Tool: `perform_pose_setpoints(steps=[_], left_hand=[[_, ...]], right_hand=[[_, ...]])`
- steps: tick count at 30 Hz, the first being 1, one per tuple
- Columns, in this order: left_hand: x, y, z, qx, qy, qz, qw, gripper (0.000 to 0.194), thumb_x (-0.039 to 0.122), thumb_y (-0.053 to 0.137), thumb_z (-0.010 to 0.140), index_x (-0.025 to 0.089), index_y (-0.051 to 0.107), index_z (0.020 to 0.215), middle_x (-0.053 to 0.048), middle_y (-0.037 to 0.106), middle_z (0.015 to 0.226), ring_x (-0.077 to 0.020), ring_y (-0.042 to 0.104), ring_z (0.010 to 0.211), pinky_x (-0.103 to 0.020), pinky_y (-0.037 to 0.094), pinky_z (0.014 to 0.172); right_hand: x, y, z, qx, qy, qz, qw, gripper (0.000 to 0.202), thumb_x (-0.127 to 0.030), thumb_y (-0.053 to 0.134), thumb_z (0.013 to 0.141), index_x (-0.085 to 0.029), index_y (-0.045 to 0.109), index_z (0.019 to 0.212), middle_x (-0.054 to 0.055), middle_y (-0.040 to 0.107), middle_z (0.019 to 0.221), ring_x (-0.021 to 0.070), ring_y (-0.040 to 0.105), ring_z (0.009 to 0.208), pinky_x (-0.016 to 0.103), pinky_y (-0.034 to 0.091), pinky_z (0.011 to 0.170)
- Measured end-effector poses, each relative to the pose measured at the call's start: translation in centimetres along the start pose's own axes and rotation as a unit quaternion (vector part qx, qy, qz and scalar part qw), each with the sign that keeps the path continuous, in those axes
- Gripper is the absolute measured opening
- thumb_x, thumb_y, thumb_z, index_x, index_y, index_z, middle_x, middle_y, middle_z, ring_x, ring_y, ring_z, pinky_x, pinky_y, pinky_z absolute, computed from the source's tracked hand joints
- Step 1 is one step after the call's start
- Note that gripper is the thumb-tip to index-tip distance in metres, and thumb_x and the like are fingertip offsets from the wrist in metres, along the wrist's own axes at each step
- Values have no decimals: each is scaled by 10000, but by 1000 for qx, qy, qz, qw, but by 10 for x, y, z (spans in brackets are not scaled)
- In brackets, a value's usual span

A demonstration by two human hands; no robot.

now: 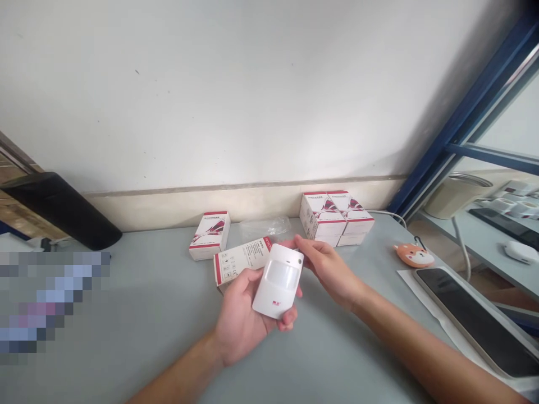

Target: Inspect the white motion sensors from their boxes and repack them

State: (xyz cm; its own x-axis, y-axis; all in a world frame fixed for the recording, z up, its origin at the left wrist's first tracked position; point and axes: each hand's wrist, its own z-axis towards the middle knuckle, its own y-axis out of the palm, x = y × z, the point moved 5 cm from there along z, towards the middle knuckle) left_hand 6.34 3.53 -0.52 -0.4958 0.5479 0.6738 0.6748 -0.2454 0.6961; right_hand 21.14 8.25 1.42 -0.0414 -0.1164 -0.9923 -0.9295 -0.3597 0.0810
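On the counter (143, 314), left to right from my remote end: small box (210, 233), then a text-side-up box (240, 261), probably kept close for reach. Left hand (240, 322) cradles the white device (275, 289) from below, fingers (288, 318) wrapped round its lower part, I'd guess to keep its front viewable. Right hand (330, 272) pinches the upper right edge, contact partly hidden, likely steadying. Paired boxes (337, 216) touch, presumably for tidiness. Phone (475, 320) far right, seemingly out of the way.
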Motion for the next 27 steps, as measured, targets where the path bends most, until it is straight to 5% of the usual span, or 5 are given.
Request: perform_pose_setpoints(steps=[6, 11, 17, 23, 27], left_hand=[[4, -1, 1, -65, 1, 50, 997, 498, 417, 331, 1010, 106, 626, 1264, -185, 710, 1016, -243, 644, 638, -385, 422, 661], [-1, 7, -1, -110, -8, 103, 989, 452, 341, 334, 959, 131, 595, 1264, -162, 703, 985, -230, 634, 624, -368, 415, 641], [-7, 1, 1, -94, -54, 170, 980, 510, 428, 285, 987, 143, 590, 1280, -133, 682, 924, -172, 538, 573, -340, 353, 611], [-6, -5, 3, -79, -56, 253, 962, 449, 458, 290, 1029, 212, 546, 1302, -92, 667, 934, -157, 526, 590, -329, 335, 626], [-2, -9, 5, -74, -76, 263, 959, 459, 470, 282, 1045, 198, 562, 1286, -96, 669, 933, -157, 508, 598, -335, 342, 632]], right_hand=[[-15, -18, -6, 149, -104, -33, 983, 533, -714, 551, 992, -244, 792, 914, 36, 684, 818, 200, 588, 787, 361, 477, 817], [-43, -60, -10, 260, -206, -3, 943, 481, -698, 632, 957, -246, 755, 849, 48, 676, 877, 174, 574, 756, 324, 476, 689], [-57, -123, -11, 354, -242, 49, 902, 432, -687, 725, 897, -256, 718, 865, 37, 655, 876, 145, 583, 699, 296, 477, 579], [-53, -180, -8, 388, -210, 136, 887, 427, -680, 792, 836, -267, 687, 871, -14, 617, 800, 93, 418, 527, 263, 410, 444], [-55, -189, -8, 385, -217, 138, 886, 462, -697, 807, 812, -255, 683, 864, -21, 612, 798, 81, 413, 522, 249, 425, 451]])
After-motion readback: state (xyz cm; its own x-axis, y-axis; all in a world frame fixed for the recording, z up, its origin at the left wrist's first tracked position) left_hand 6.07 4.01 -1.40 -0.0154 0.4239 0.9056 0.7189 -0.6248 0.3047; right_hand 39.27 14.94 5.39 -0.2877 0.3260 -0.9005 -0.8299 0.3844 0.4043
